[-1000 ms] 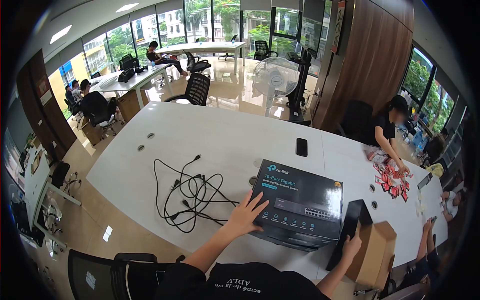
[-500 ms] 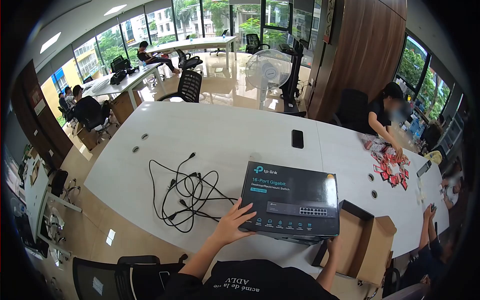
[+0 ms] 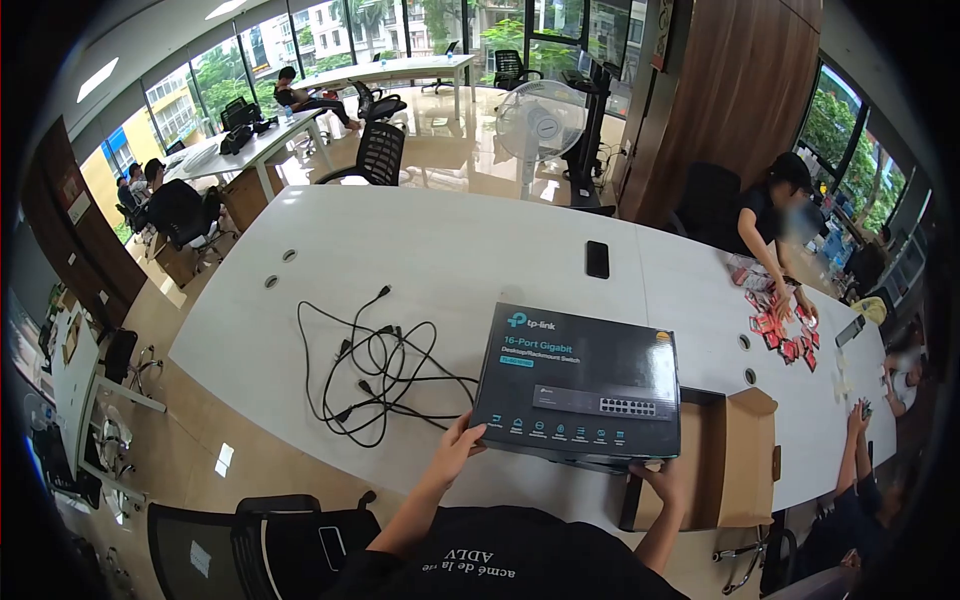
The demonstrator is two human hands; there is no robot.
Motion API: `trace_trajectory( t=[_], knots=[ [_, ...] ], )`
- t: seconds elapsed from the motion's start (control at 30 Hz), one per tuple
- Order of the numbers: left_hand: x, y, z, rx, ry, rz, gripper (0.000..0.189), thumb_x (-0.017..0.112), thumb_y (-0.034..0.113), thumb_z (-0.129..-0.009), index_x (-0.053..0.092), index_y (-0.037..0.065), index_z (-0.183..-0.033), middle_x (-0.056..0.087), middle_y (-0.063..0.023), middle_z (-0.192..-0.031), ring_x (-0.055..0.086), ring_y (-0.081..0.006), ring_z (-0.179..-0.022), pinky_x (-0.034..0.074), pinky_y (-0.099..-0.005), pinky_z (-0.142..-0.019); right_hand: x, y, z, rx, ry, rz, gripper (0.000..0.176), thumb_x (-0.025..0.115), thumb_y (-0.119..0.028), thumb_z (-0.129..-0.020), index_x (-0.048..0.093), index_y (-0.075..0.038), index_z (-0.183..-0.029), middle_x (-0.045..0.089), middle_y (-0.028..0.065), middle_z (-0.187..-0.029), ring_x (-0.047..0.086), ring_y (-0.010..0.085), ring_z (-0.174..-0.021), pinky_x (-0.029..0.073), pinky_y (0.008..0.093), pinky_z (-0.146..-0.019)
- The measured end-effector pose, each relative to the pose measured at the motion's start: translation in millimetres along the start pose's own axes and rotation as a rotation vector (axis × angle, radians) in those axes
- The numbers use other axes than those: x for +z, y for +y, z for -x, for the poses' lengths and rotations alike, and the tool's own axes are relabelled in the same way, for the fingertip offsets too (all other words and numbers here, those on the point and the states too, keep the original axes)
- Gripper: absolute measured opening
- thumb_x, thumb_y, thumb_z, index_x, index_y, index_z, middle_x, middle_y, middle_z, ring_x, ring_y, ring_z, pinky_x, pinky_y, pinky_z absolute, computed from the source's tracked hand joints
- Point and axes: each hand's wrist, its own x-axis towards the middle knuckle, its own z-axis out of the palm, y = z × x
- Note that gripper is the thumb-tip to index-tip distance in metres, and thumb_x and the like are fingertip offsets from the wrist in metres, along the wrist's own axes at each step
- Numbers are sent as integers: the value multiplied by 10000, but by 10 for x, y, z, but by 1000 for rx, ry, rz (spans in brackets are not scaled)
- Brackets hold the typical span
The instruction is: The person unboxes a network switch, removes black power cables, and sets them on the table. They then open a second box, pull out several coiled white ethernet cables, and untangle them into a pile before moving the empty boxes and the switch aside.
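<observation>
A black tp-link network switch box [image 3: 580,375] is tilted toward me over the near side of the white table, its printed face up. My left hand [image 3: 458,452] grips its lower left corner, with the thumb at the edge of the printed face. At the lower right edge, my right hand [image 3: 662,482] holds the box from below; some of its fingers are hidden underneath. Right behind that hand, an open cardboard box [image 3: 745,455] with a brown inside is partly covered by the network switch box. Tangled black power cables [image 3: 375,375] lie left of my left hand.
A black phone [image 3: 597,260] lies farther back on the white table [image 3: 430,250]. At the right, a person's hands sort small red packets [image 3: 785,325]. Another person's hands [image 3: 860,415] show at the far right edge. A fan [image 3: 540,122] stands behind the table.
My left hand has slid off the printed face down to the lower left corner. My right hand shows more at the lower edge. The other person's hands have moved over the red packets.
</observation>
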Motion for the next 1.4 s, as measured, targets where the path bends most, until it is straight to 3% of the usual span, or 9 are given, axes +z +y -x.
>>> trace_trajectory(
  t=[0.13, 0.23, 0.5, 0.7, 0.83, 1.03, 1.13, 1.33, 1.4],
  knots=[
    [50, 210, 70, -46, -11, -60, 643, 506, 368, -856, 274, -35, -1300, 479, -135, -1136, 510, -213, -974, 466, -325, -775, -92, -697, 101, -154, 77, -421, 984, 807, -301, -571, 274, -36, -1355, 482, 186, -1166, 495, 313, -1060, 393, 380, -903],
    [10, 305, 88, -114, -37, -213, 792, 527, 456, -830, 186, -54, -1331, 461, -181, -1186, 489, -271, -1069, 448, -319, -755, -113, -709, 52, -301, 98, 196, 936, 778, -329, -612, 283, -31, -1349, 470, 213, -1179, 477, 333, -1089, 391, 383, -909],
    [-67, 192, 23, -192, -33, -132, 860, 557, 443, -818, 50, -30, -1327, 505, -206, -1105, 528, -289, -1021, 446, -334, -744, -123, -892, 123, -168, 81, 266, 909, 726, -426, -649, 294, -26, -1341, 474, 246, -1155, 485, 370, -1071, 407, 400, -877],
    [59, 182, 76, -199, -194, 459, 574, 589, 327, -817, 342, -22, -1200, 526, -159, -1039, 544, -274, -953, 448, -398, -826, -132, -936, 138, -121, 65, 280, 918, 723, -445, -647, 294, -24, -1341, 490, 241, -1116, 502, 368, -1040, 422, 395, -852],
    [7, 29, 35, -280, -68, 415, 445, 542, 290, -847, 419, 0, -1161, 480, -135, -1112, 519, -281, -1007, 400, -424, -935, -117, -938, 147, -117, 79, 265, 914, 740, -416, -639, 299, -30, -1341, 482, 239, -1141, 496, 350, -1056, 412, 393, -869],
    [260, -26, 150, -146, 33, 651, 364, 557, 295, -850, 458, 46, -1097, 504, -83, -1024, 496, -201, -975, 381, -365, -946, 278, -527, 227, -126, 425, -273, 946, 740, -316, -681, 157, -64, -1383, 402, 166, -1263, 441, 279, -1114, 325, 431, -962],
    [363, -8, 205, -175, 105, 690, 377, 561, 323, -851, 459, 58, -1098, 504, -77, -1023, 485, -192, -982, 380, -343, -929, 575, -602, 362, 175, 556, -1008, 831, 711, -285, -723, 199, -79, -1344, 353, 127, -1291, 393, 264, -1147, 305, 469, -967],
    [231, 36, 181, -283, -4, 640, 426, 547, 374, -856, 424, 78, -1136, 494, -91, -1037, 490, -201, -963, 404, -313, -804, 612, -704, 362, 513, 78, -1696, 675, 656, -429, -741, 318, -102, -1226, 373, 94, -1211, 347, 243, -1168, 287, 543, -933],
    [171, 13, 139, -299, -51, 601, 496, 518, 403, -865, 353, 84, -1206, 472, -128, -1080, 486, -230, -975, 408, -327, -786, 617, -777, 375, 676, 124, -1633, 657, 628, -503, -737, 354, -108, -1184, 408, 81, -1147, 365, 233, -1149, 300, 524, -881]
  ],
)
